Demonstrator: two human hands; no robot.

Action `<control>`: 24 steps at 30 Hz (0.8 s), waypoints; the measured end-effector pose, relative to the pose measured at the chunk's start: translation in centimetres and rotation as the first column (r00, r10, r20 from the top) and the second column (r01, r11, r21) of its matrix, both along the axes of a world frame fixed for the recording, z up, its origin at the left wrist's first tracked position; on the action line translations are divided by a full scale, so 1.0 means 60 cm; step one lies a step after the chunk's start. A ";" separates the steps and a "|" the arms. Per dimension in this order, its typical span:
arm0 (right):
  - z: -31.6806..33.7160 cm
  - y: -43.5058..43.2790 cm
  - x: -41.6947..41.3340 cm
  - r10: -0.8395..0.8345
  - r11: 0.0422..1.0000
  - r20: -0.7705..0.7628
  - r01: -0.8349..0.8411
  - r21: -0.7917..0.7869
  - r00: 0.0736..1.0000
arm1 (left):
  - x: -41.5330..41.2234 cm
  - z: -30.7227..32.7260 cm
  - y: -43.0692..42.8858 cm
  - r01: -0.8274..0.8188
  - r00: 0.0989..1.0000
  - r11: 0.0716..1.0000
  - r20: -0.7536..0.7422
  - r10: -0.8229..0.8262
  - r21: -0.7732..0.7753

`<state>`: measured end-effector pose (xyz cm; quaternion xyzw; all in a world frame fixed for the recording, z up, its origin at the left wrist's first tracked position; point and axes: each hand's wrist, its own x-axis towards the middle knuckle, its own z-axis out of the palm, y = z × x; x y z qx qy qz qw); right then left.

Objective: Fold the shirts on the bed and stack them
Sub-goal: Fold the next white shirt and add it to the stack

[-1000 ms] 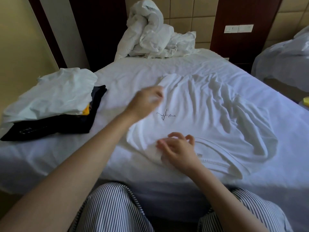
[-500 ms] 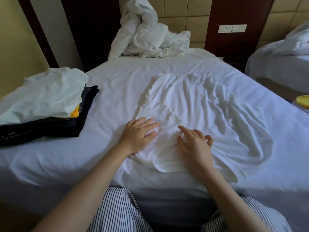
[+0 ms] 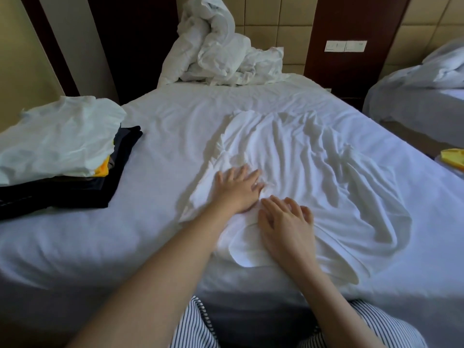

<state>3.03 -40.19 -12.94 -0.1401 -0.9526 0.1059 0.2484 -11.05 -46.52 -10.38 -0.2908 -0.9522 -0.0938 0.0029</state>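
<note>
A wrinkled white shirt (image 3: 313, 177) lies spread on the bed (image 3: 100, 247), its collar toward the near edge and its left side folded inward. My left hand (image 3: 238, 189) presses flat on that folded left part, fingers straight. Just right of it, my right hand (image 3: 286, 222) rests flat on the shirt near the collar, fingers spread. At the bed's left side sits a stack of folded shirts (image 3: 57, 151): a white one on top, a yellow one peeking out, dark ones beneath.
A crumpled white duvet (image 3: 221, 51) is heaped at the headboard. A second bed (image 3: 414, 96) stands at the right, across a gap. A yellow object (image 3: 454, 159) shows at the right edge. My striped trousers (image 3: 195, 327) touch the bed's near edge.
My left hand carried the shirt's left side inward, then came down and slid right to press on the fold. My right hand shifted slightly and now lies flatter near the collar.
</note>
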 end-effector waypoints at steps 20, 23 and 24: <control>0.030 0.172 0.080 -0.206 0.975 -0.291 0.173 -0.136 0.934 | 0.090 0.015 0.101 0.217 0.970 0.942 0.050 -0.237 0.256; 0.023 0.251 0.105 -0.356 0.904 -0.111 0.311 -0.294 0.928 | 0.120 -0.001 0.147 0.263 0.963 0.918 -0.027 -0.267 0.295; 0.020 0.272 0.106 -0.373 0.892 -0.072 0.336 -0.302 0.925 | 0.125 0.000 0.164 0.270 0.961 0.911 -0.030 -0.275 0.312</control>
